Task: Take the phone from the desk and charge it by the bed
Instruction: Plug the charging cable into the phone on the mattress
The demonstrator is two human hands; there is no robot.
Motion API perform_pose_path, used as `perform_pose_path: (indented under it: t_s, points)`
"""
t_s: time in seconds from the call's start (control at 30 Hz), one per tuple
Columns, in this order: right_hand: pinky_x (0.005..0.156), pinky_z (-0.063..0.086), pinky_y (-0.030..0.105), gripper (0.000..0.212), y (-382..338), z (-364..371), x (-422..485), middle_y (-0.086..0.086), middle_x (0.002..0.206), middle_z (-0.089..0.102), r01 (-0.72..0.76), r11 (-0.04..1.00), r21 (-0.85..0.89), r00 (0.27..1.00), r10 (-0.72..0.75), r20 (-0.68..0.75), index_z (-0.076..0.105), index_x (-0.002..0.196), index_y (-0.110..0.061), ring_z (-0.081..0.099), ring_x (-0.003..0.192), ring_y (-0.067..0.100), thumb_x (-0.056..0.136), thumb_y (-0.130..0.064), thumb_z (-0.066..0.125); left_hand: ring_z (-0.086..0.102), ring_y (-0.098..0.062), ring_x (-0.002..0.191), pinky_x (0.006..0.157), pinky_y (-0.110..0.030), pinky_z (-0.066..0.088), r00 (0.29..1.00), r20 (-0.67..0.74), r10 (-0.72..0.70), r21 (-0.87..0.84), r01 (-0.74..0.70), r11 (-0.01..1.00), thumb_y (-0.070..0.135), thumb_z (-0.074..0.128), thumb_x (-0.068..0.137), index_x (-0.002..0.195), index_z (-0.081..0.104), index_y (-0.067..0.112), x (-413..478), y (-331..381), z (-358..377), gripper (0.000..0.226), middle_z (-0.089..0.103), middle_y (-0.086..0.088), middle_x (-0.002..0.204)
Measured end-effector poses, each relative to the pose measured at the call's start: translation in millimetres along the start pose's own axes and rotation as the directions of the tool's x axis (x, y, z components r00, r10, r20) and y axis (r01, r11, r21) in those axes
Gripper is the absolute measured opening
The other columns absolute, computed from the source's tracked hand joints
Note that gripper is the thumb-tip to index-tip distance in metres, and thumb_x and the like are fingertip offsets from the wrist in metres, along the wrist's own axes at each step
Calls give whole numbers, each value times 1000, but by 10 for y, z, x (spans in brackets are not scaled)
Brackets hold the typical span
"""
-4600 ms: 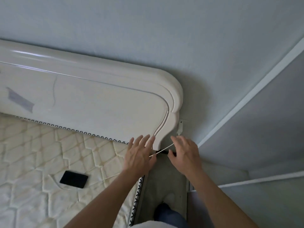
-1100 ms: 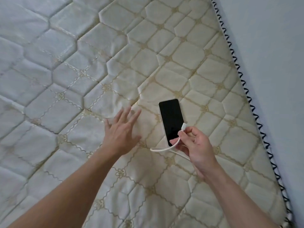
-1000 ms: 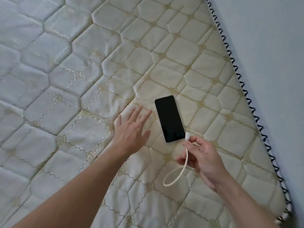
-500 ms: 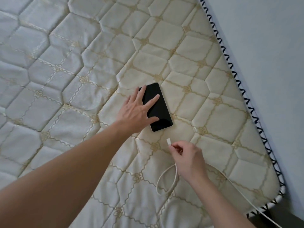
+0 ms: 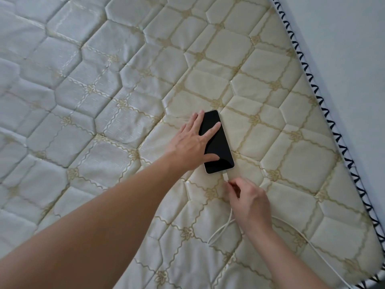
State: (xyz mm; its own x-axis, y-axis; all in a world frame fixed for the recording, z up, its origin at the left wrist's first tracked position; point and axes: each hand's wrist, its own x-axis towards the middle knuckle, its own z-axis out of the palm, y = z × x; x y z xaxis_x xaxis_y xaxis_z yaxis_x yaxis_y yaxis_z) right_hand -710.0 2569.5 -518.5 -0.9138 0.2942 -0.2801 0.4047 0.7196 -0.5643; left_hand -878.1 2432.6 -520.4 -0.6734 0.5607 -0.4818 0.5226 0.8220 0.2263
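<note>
- phone lies screen up on the mattress, near its right edge.
- left hand rests flat on it, fingers spread, not gripping.
- right hand pinches the cable plug at the phone's near end.

phone left side: under left hand
cable: partly behind right hand, cut off at right edge

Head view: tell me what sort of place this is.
Most likely a bedroom. A bare quilted mattress with zigzag-stitched edging fills the view, against a plain pale wall. A phone lies on it, left hand steadying it while the right hand brings a white charging cable to it.
</note>
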Motion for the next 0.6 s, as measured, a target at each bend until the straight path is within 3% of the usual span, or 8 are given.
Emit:
perform_pose_path:
  t_s: [0.6]
  points:
    - [56,46,36,22,-48,66,3,-3,73,62,-32,997,-67,999,31,-17,59,77,-18,58,68,23,93,-33,56,-14,-27,154,126,-47,11,999,-48,-18,-62,15,998,76,52,82,158,2,41,11,24,48,97,-17,-11,167]
